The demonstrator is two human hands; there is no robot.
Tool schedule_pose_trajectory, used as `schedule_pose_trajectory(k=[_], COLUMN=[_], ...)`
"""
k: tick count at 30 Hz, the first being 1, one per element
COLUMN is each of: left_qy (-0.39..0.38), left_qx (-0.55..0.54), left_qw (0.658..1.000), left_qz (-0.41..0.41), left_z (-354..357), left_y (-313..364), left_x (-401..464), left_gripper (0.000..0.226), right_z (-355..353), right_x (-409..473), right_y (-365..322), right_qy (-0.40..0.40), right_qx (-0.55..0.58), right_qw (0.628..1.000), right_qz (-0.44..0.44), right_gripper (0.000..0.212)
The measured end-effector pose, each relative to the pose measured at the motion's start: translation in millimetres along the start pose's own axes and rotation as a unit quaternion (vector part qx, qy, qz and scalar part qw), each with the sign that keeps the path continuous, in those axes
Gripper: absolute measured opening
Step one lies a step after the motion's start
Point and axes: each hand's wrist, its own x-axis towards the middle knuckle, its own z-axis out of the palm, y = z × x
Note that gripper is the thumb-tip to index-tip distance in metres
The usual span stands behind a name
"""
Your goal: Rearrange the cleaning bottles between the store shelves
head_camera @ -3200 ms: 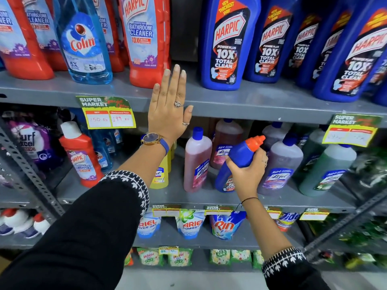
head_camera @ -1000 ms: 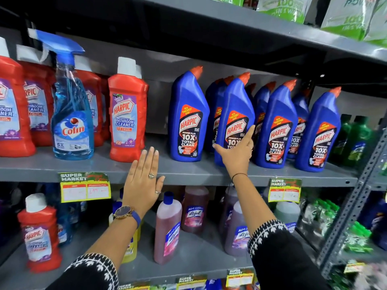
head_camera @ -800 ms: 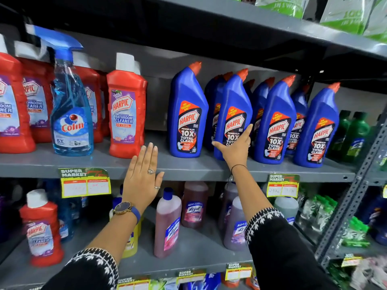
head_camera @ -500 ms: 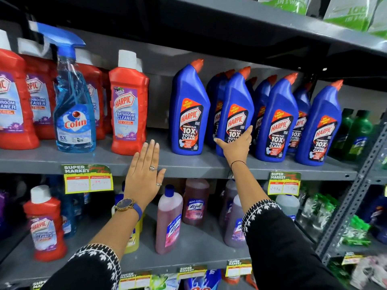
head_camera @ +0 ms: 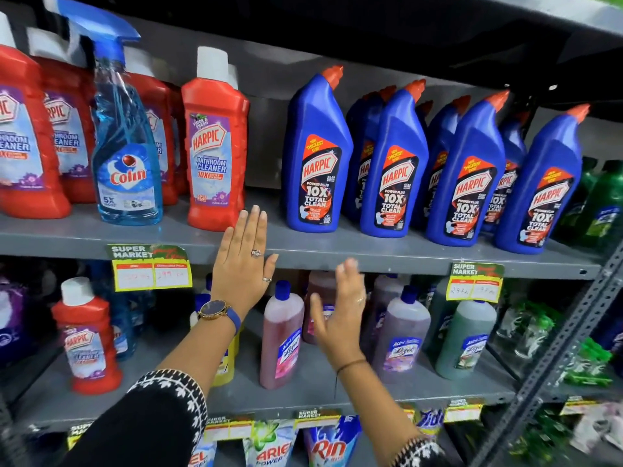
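Observation:
Several blue Harpic bottles [head_camera: 392, 170] with orange caps stand in a row on the upper grey shelf [head_camera: 371, 256]. My left hand [head_camera: 244, 264] lies flat and open against that shelf's front edge, fingers up, beside a red Harpic bathroom cleaner bottle [head_camera: 214, 153]. My right hand [head_camera: 340, 311] is open and empty, blurred, in front of the lower shelf just below the upper shelf's edge. Pink and purple Lizol bottles [head_camera: 281, 335] stand on the lower shelf [head_camera: 303, 389] behind it.
A blue Colin spray bottle [head_camera: 126, 153] and more red Harpic bottles fill the upper left. One red Harpic bottle [head_camera: 89, 342] stands lower left. Green bottles [head_camera: 467, 338] sit to the right. Price tags [head_camera: 150, 267] hang on the edge; detergent packs lie below.
My right hand carried a blue Harpic bottle from the lower shelf up into the upper row, let go of it, and has now dropped back down, empty. The left hand stays on the shelf edge.

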Motion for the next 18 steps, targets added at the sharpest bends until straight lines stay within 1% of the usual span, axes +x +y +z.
schedule_pose_trajectory(k=[2, 3, 4, 5, 7, 8, 9, 11, 14, 18], left_qy=[0.002, 0.005, 0.008, 0.011, 0.018, 0.020, 0.021, 0.023, 0.025, 0.029], left_qx=[0.010, 0.012, 0.012, 0.012, 0.013, 0.015, 0.018, 0.027, 0.031, 0.031], left_qw=[1.000, 1.000, 1.000, 1.000, 1.000, 1.000, 1.000, 0.999, 0.999, 0.999], left_qz=[0.003, 0.005, 0.006, 0.008, 0.010, 0.011, 0.012, 0.014, 0.016, 0.017], left_z=[1, 0, 1, 1, 1, 1, 1, 2, 2, 2], left_y=[-1, -1, -1, -1, -1, -1, -1, -1, -1, -1], left_x=[0, 0, 0, 0, 0, 0, 0, 1, 1, 1], left_gripper=[0.063, 0.063, 0.063, 0.063, 0.063, 0.063, 0.063, 0.062, 0.063, 0.063], right_z=[15, 20, 25, 31, 43, 50, 58, 69, 81, 91], right_x=[-23, -29, -33, -35, -35, -35, -36, -39, -47, -49], right_y=[0, 3, 5, 8, 14, 18, 21, 24, 23, 19], right_qy=[-0.055, -0.084, -0.119, -0.159, -0.235, -0.260, -0.282, -0.322, -0.335, -0.319], right_qx=[-0.010, -0.006, 0.009, 0.030, 0.057, 0.056, 0.050, 0.050, 0.077, 0.036], right_qw=[0.998, 0.996, 0.993, 0.985, 0.953, 0.938, 0.924, 0.897, 0.878, 0.886], right_qz=[-0.034, -0.026, 0.007, 0.063, 0.181, 0.223, 0.254, 0.299, 0.334, 0.333], right_gripper=[0.067, 0.067, 0.069, 0.075, 0.094, 0.105, 0.114, 0.125, 0.127, 0.112])
